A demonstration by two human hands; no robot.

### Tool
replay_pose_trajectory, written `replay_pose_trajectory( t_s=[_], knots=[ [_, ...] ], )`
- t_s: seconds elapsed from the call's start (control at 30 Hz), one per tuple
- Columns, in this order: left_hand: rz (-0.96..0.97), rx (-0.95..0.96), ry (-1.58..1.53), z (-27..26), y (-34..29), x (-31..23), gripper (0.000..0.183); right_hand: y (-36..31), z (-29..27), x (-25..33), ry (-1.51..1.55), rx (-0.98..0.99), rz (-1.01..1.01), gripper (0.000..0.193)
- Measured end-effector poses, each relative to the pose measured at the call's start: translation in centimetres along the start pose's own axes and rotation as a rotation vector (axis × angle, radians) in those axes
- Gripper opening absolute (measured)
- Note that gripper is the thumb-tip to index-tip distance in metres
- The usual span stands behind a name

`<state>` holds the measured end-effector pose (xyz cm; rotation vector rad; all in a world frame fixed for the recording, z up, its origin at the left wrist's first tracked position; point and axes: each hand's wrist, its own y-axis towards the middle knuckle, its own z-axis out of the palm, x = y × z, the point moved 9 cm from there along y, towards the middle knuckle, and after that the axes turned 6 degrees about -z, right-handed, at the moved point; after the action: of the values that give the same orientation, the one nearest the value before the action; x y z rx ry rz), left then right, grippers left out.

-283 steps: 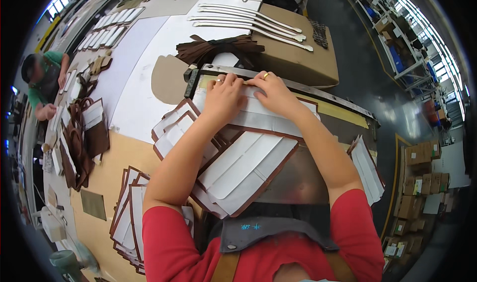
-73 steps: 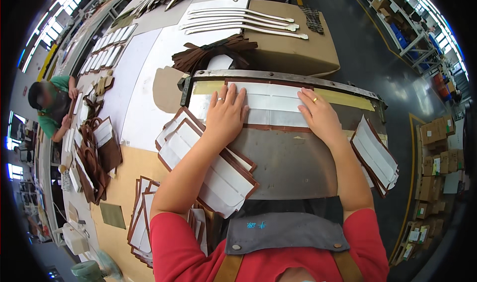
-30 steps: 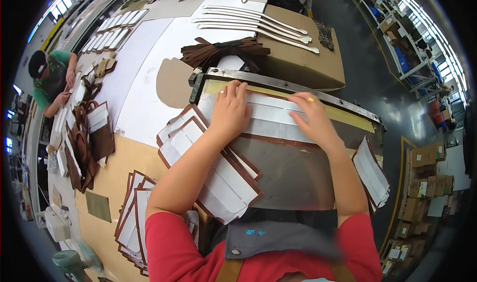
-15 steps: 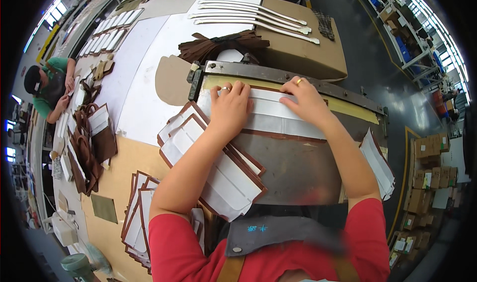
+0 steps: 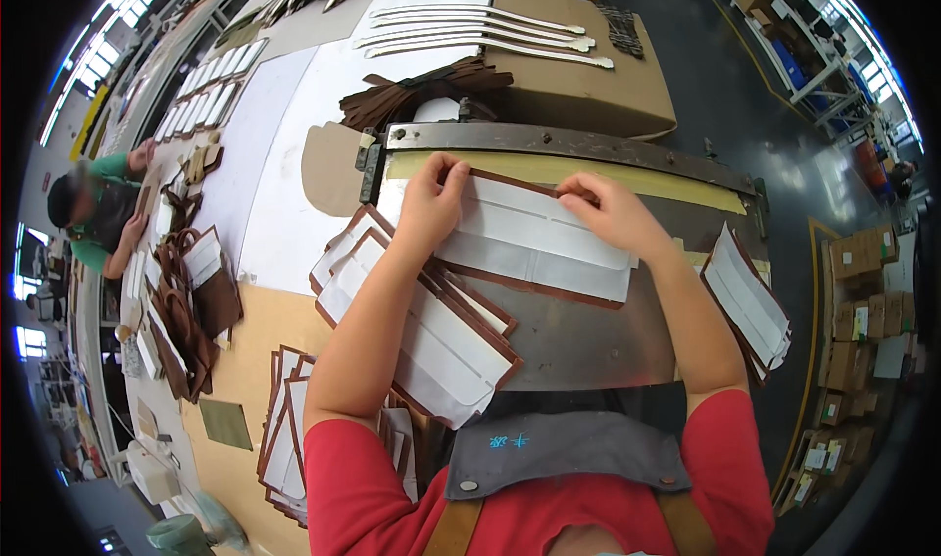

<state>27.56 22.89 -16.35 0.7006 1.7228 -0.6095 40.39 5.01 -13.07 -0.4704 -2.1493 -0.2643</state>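
A white panel with brown edges [image 5: 534,238], creased across its length, is held over a dark metal plate [image 5: 578,336]. My left hand [image 5: 436,200] pinches its far left corner between thumb and fingers. Near the far right end, the curled fingers of my right hand [image 5: 610,211] grip the same edge. Beyond both hands runs a metal bar [image 5: 559,145] with a yellow strip [image 5: 676,195] along its near side. Similar panels [image 5: 441,345] overlap in a pile beside my left forearm. Another stack of panels [image 5: 745,296] lies right of my right forearm.
A cardboard box [image 5: 588,100] stands behind the bar, with long white strips [image 5: 480,45] across it. Left of it lies a bundle of brown strips [image 5: 421,94]. More panels [image 5: 286,458] are piled at lower left. A co-worker [image 5: 103,208] works at far left near brown pieces with handles [image 5: 191,311].
The panel has come away from the bar, toward me and slightly left. My hands have gone from lying spread on it to gripping its far edge.
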Motion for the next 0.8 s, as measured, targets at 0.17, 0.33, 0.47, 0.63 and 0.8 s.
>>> replay_pose_trajectory(
  t_s=[0.17,0.33,0.47,0.63,0.8],
  knots=[
    [0.169,-0.145,0.017,-1.0,0.0,-0.4,0.018,-4.0,-4.7,-4.6,0.094,-0.165,0.14,0.028],
    [0.153,-0.136,0.039,-0.6,0.2,-0.4,0.018,-5.9,-4.9,-7.0,0.448,-0.189,0.244,0.025],
    [0.203,-0.166,0.033,-1.0,0.2,-0.3,0.017,-5.7,-4.5,-6.4,0.441,-0.256,0.158,0.02],
    [0.138,-0.107,-0.068,-0.8,-0.5,-1.3,0.022,-6.5,-6.1,-3.5,-0.001,-0.559,-0.084,0.019],
    [0.057,0.021,-0.178,0.2,-0.7,-0.6,0.021,-6.6,-6.4,-5.4,-0.135,-0.378,0.143,0.022]
  ],
)
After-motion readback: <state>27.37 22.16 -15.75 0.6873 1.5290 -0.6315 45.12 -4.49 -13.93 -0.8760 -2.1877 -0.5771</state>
